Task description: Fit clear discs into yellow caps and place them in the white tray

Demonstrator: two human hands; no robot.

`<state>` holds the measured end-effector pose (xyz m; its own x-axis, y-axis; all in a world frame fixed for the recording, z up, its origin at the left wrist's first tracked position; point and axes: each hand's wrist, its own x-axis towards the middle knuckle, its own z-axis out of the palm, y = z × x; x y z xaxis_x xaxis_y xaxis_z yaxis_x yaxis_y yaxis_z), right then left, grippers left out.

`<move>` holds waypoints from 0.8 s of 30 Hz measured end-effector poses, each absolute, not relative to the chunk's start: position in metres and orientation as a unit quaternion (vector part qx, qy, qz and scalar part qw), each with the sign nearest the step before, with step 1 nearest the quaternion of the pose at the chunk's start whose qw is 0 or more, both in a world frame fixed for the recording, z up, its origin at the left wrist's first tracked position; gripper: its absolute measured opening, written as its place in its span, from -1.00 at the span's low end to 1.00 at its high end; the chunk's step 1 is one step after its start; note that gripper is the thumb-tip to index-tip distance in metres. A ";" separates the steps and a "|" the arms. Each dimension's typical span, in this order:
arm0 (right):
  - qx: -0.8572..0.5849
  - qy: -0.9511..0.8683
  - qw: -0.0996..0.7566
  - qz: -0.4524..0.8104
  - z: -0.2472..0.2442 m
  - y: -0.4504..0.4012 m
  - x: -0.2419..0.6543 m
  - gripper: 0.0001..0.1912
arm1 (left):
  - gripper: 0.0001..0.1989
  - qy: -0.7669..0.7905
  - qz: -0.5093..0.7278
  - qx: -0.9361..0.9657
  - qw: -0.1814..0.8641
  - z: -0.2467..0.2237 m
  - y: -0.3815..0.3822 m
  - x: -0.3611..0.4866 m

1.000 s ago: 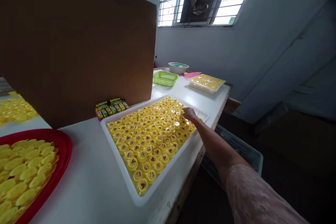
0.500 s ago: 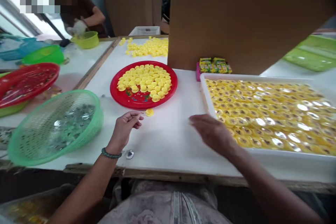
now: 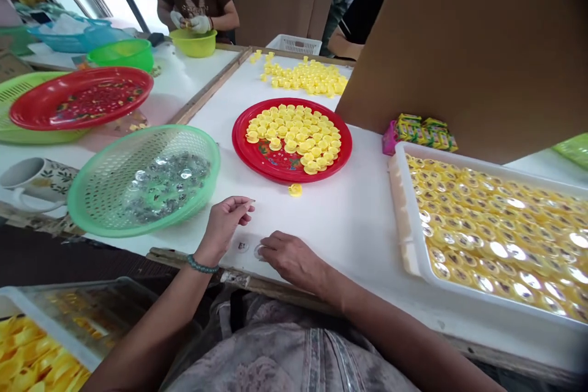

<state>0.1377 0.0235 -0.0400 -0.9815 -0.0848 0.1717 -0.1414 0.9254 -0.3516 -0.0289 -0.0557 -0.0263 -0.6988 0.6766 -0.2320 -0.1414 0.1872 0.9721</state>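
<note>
Between the green basket and the red plate, my left hand (image 3: 231, 219) is closed in a pinch on something too small to name. My right hand (image 3: 294, 259) rests near the table's front edge, its fingertips on a clear round disc (image 3: 259, 251). Just left of that disc lies another small disc with a dark print (image 3: 242, 246). A single yellow piece (image 3: 295, 190) sits in front of the red plate (image 3: 257, 166), which holds many yellow cup-shaped pieces (image 3: 301, 125). Clear discs (image 3: 169, 180) lie in the green basket (image 3: 96, 196).
At right stands a white tray (image 3: 408, 245) of covered yellow pieces, with small packets (image 3: 425, 130) behind it. A brown cardboard panel (image 3: 450, 55) rises behind. At left are a mug (image 3: 34, 184) and a red tray (image 3: 41, 101). Two people sit across the table.
My right hand has moved left from beside the white tray to the clear disc near the front edge. My left hand keeps its pinch. The view has shifted, showing more of the left side.
</note>
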 end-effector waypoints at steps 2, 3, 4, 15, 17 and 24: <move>0.025 -0.970 0.100 0.222 -0.045 0.027 0.146 -0.82 | -0.70 0.690 0.602 0.202 0.349 -0.028 -0.055 -0.026; 0.007 -0.962 0.117 0.247 -0.048 0.029 0.151 -0.81 | -0.70 0.689 0.599 0.204 0.354 -0.029 -0.055 -0.025; -0.012 -0.952 0.133 0.274 -0.050 0.031 0.156 -0.81 | -0.69 0.690 0.595 0.206 0.358 -0.029 -0.054 -0.023; -0.316 -0.749 0.184 0.553 -0.033 0.053 0.190 -0.85 | -0.74 0.682 0.476 0.351 0.430 -0.022 -0.030 0.022; -0.328 -0.718 0.200 0.581 -0.031 0.061 0.192 -0.85 | -0.72 0.658 0.480 0.363 0.453 -0.023 -0.023 0.033; -0.349 -0.709 0.192 0.582 -0.024 0.084 0.200 -0.83 | -0.79 0.685 0.473 0.417 0.364 -0.017 -0.007 0.049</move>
<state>0.1999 0.0844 -0.0242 -0.6825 0.7186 -0.1332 0.2708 0.0793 -0.9594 0.0493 -0.0073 -0.0170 -0.3863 0.9164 -0.1048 0.2272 0.2047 0.9521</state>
